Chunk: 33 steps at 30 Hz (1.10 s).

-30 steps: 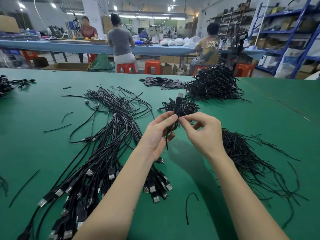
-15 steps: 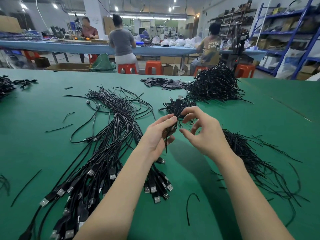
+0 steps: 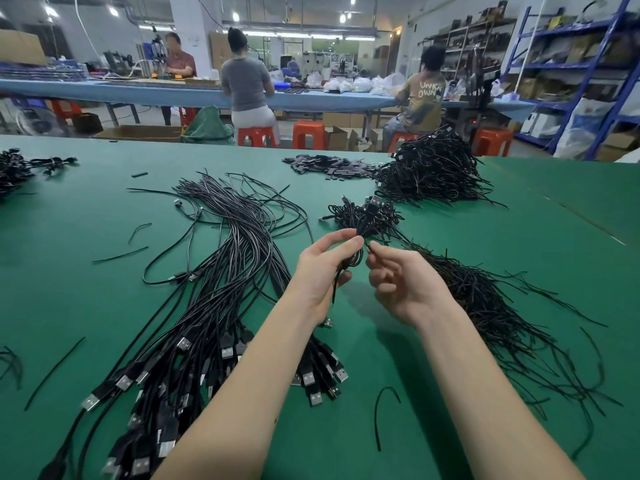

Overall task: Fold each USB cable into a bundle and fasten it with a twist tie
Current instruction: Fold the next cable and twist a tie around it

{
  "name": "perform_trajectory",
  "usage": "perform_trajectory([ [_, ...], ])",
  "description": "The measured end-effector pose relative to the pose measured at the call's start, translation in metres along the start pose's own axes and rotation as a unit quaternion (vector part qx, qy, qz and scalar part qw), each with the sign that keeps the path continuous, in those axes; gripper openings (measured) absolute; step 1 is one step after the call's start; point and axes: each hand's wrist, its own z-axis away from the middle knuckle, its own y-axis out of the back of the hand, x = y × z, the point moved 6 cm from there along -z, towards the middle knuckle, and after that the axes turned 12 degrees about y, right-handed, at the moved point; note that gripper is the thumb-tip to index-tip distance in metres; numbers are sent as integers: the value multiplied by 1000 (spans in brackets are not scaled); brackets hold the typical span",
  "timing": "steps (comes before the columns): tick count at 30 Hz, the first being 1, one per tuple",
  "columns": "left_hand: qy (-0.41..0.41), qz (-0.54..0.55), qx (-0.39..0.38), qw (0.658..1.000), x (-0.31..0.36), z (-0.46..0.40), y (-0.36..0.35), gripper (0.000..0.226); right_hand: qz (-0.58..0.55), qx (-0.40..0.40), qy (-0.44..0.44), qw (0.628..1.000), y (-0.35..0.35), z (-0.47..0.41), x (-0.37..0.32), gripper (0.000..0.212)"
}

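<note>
My left hand (image 3: 323, 268) grips a folded black USB cable bundle (image 3: 363, 226) above the green table (image 3: 450, 220); its plug end points away from me. A black twist tie (image 3: 335, 285) hangs down from the bundle below my left fingers. My right hand (image 3: 403, 284) is just to the right of the bundle, palm turned up, its thumb and forefinger pinching the tie's other end at the bundle. A long sheaf of loose black USB cables (image 3: 221, 289) lies to the left, plugs toward me. A heap of loose twist ties (image 3: 485, 306) lies to the right.
A pile of tied bundles (image 3: 429, 171) sits at the back right, with small black pieces (image 3: 332, 165) beside it. Stray ties (image 3: 381, 414) lie on the table. More cables (image 3: 17, 168) lie at far left. Several people sit at a blue bench behind.
My right hand has rolled over from palm down to palm up, drawing back slightly from the bundle while turning the tie. The left hand keeps its grip on the bundle.
</note>
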Motion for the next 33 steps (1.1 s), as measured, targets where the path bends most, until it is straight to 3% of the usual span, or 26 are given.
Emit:
perform_trajectory([
  [1, 3, -9, 5, 1000, 0, 0, 2, 11, 7, -8, -7, 1000, 0, 0, 3, 10],
  [3, 17, -19, 9, 1000, -1, -1, 6, 11, 160, -25, 121, 979, 4, -1, -6, 8],
  [6, 38, 0, 1, 999, -1, -2, 9, 6, 348, -56, 384, 853, 0, 9, -34, 21],
  [8, 44, 11, -7, 999, -1, -3, 8, 7, 444, -61, 467, 762, -2, 15, -40, 26],
  [10, 50, 11, -11, 999, -2, -3, 8, 9, 504, -31, 507, 699, -2, 21, -44, 21],
  [13, 55, 11, -13, 998, -3, -2, 8, 10, 523, 5, 535, 663, -2, 27, -45, 24],
  [16, 56, 17, -12, 998, -3, -2, 8, 11, 526, -3, 546, 652, -5, 29, -43, 30],
  [22, 57, 12, -12, 998, -3, -2, 8, 8, 514, 19, 569, 642, -5, 33, -44, 2],
  [24, 53, 12, -12, 998, -3, -2, 8, 8, 513, 22, 556, 654, -5, 31, -42, 3],
  [25, 50, 12, -11, 999, -2, -2, 8, 7, 492, 23, 525, 695, -3, 26, -41, 4],
  [26, 47, 11, -11, 999, -1, -1, 8, 6, 437, 24, 460, 773, 1, 16, -38, 5],
  [28, 38, 3, -19, 999, 1, 0, 7, 6, 226, 5, 238, 945, 5, 0, -19, 9],
  [29, 32, -4, -23, 999, 3, 1, 5, 7, 116, -8, 130, 985, 3, -1, -9, 11],
  [31, 22, -16, -23, 999, 6, 2, 4, 9, 48, -15, 50, 997, 2, -1, -2, 13],
  [33, 17, -16, -11, 1000, 7, 2, 6, 8, 148, -32, 124, 981, 2, 1, -13, 8],
])
